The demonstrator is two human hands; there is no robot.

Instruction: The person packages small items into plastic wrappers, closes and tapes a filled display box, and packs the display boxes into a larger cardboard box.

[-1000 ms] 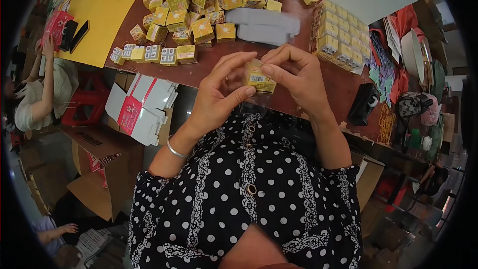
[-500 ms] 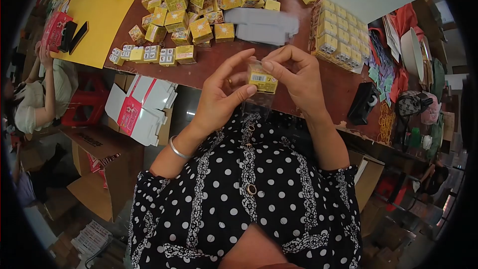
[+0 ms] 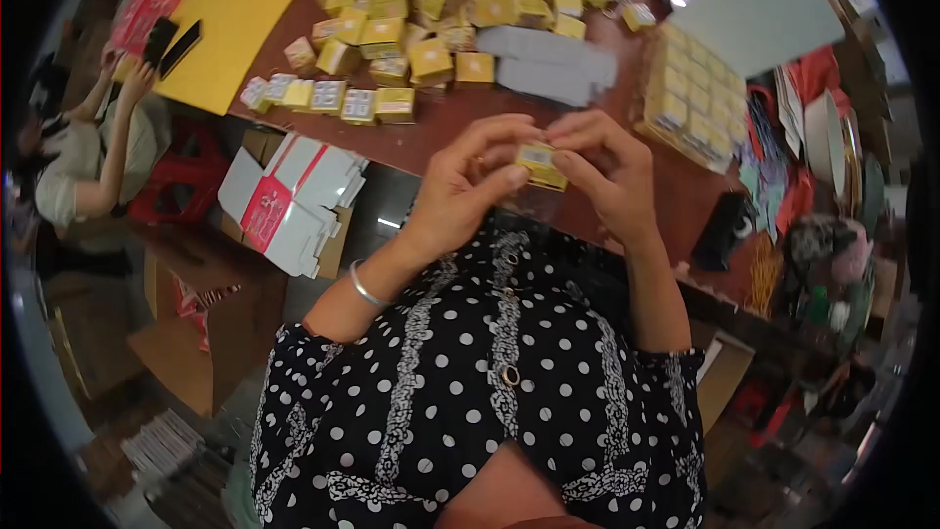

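A small yellow box (image 3: 541, 168) with a barcode label is held up over the table's front edge, in front of my chest. My left hand (image 3: 477, 176) grips its left side between thumb and fingers. At its upper right, the thumb and fingers of my right hand (image 3: 609, 171) are pinched together against it. Clear plastic film seems to hang below the box, but blur hides its edges. Beyond my hands lies a stack of flat greyish-white plastic sleeves (image 3: 548, 64). A heap of similar yellow boxes (image 3: 431, 57) spreads to the left of it.
A wrapped block of yellow boxes (image 3: 685, 98) stands on the right of the red-brown table (image 3: 392, 152), near a black object (image 3: 723, 228). Lower left are a flattened white-and-pink carton (image 3: 284, 201) and an open cardboard box (image 3: 186, 353). Another person (image 3: 93, 171) sits at far left.
The view has shifted, so the table and my hands appear farther right. My hands have closed in around the yellow box, my right fingers nearer its top. The other person's hands have moved.
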